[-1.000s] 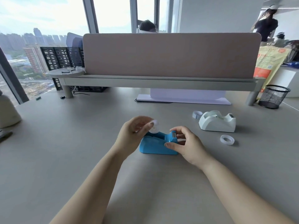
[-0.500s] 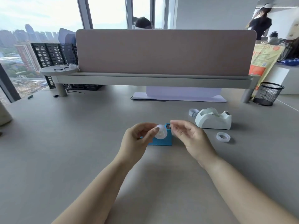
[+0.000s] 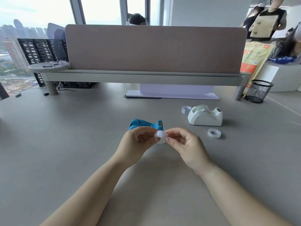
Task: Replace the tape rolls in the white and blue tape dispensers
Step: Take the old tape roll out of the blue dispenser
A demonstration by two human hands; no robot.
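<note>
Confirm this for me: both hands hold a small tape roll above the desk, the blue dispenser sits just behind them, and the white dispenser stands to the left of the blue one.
One detail is wrong. The head view shows the white dispenser to the right of the blue dispenser, not the left. The rest stands: the left hand and right hand hold the small tape roll above the desk, the blue dispenser just behind.

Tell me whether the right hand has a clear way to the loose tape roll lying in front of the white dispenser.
Probably yes. The loose tape roll lies flat on bare desk just right of the right hand, nothing between them. But both hands are busy pinching a small roll, so that must be let go first.
</note>
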